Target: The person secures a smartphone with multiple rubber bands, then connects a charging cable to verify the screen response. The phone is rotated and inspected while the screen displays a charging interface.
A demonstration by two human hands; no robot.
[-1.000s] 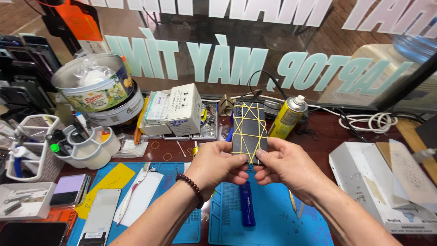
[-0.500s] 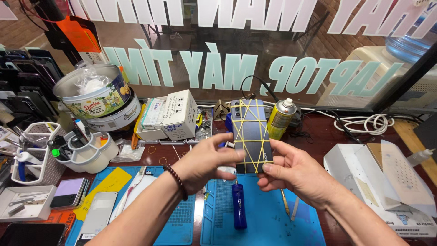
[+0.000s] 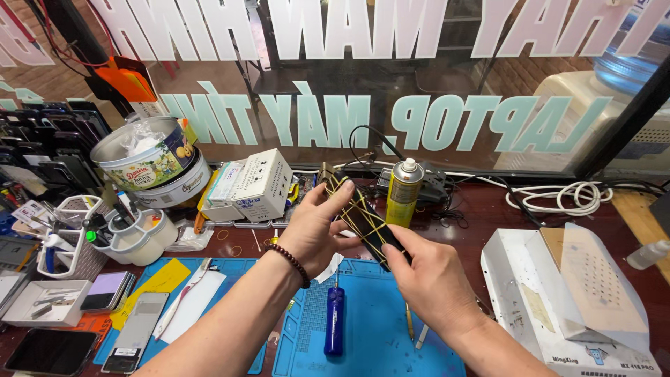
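Hands at a repair bench: left hand [image 3: 312, 230] and right hand [image 3: 427, 279] both grip a black slab-shaped phone [image 3: 363, 218] already criss-crossed with yellow rubber bands (held tilted above the blue work mat [image 3: 380, 335]), not set down.

one phone [image 3: 363, 218], two tins [image 3: 143, 157], one spray can [image 3: 403, 192]
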